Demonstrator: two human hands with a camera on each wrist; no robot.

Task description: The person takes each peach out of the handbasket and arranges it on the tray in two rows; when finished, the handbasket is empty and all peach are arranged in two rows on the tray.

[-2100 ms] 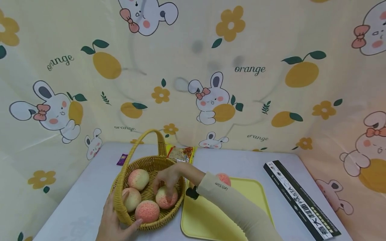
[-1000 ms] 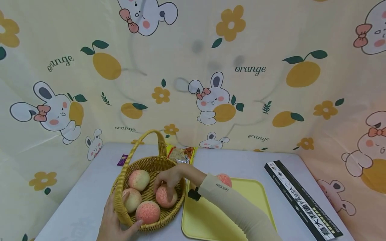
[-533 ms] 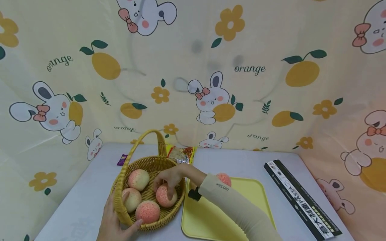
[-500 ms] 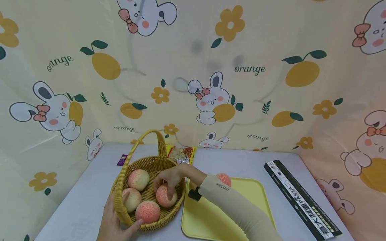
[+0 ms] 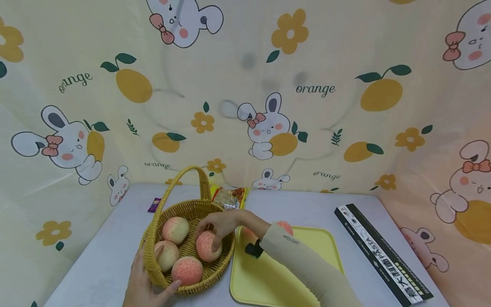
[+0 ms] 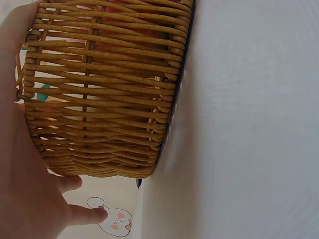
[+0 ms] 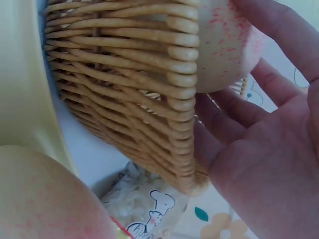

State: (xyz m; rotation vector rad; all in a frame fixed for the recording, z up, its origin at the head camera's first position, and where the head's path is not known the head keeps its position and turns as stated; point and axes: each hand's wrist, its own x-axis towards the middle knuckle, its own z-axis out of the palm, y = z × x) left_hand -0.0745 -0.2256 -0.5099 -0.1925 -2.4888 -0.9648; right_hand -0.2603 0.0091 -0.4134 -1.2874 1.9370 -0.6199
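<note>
A yellow wicker basket (image 5: 184,291) with a tall handle stands on the table, several pink-and-cream peaches inside it. My left hand (image 5: 143,279) holds the basket's near left side, the thumb at the front rim and a fingertip over the edge by a pale peach (image 5: 167,257). In the left wrist view, two fingers extend past the wicker wall. Inside the basket's right part, my right hand (image 5: 218,222) grips a peach (image 5: 206,247) from above, thumb on the near side. The right wrist view shows this peach at rim height between thumb and fingers.
Right of the basket lies a yellow tray (image 5: 276,281), partly under my right forearm, with a peach (image 5: 285,227) at its far edge. A food packet (image 5: 230,197) and a small purple packet (image 5: 154,205) lie behind. A long black pasta box (image 5: 381,253) lies at right.
The gripped peach has turned to show more pink and shifted slightly left and up. My right wrist has moved a little to the right. My left hand and the basket stay put.
</note>
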